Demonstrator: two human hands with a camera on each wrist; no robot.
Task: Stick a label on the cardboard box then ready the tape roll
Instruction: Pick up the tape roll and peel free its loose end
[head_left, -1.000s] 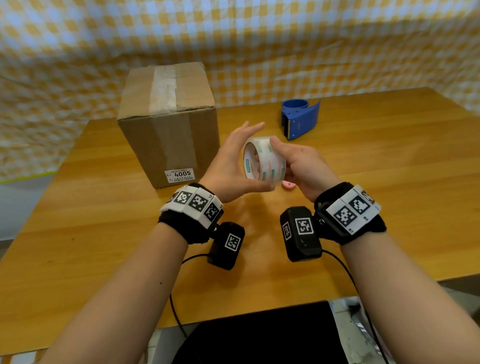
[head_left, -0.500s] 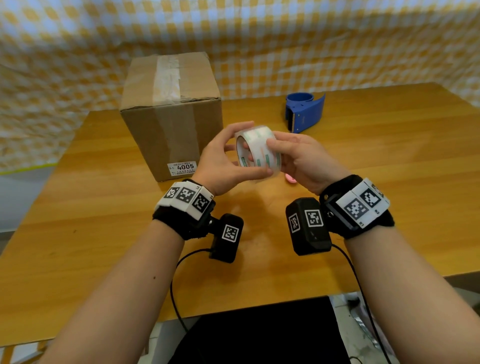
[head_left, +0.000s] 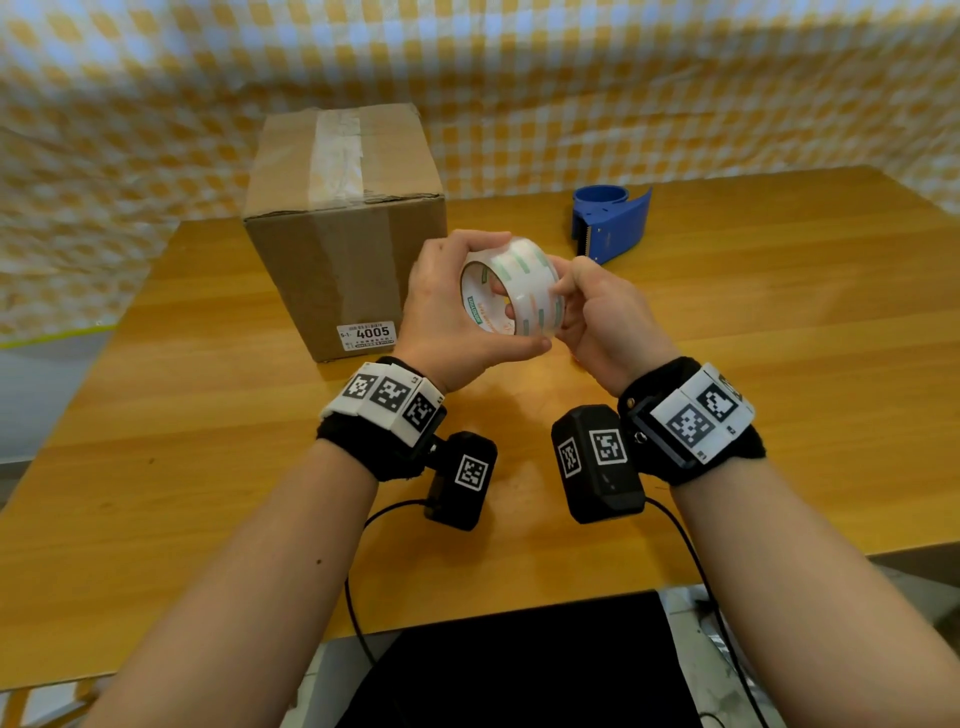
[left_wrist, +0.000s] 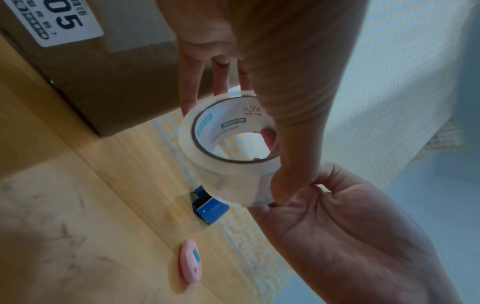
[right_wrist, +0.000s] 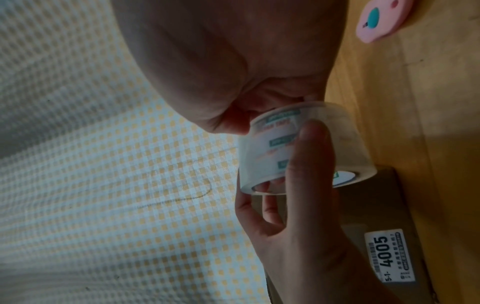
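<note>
The tape roll (head_left: 511, 292) is held in the air above the tabletop (head_left: 779, 364), between both hands and just in front of the cardboard box (head_left: 343, 234). It is a clear roll on a white printed core, its open centre turned toward the person. The left hand (head_left: 441, 317) grips it: fingers curl over the top of the roll and the thumb lies along its underside. The right hand (head_left: 602, 322) is curled against the roll's right side, fingertips pinching at the outer wrap; whether a loose tape end is caught there cannot be told, as the wrist views are dim at that spot.

The cardboard box stands closed on the tabletop, a strip of clear tape running over its top seam and down the front. A white label (head_left: 367, 335) reading 4005 sits flat on the lower front face, near the bottom edge.

A blue tape dispenser (head_left: 610, 221) stands behind the hands, apart from the box. A small pink cutter (left_wrist: 190, 264) lies flat on the tabletop beneath the hands. A yellow-and-white checked cloth (head_left: 571, 78) hangs behind.
</note>
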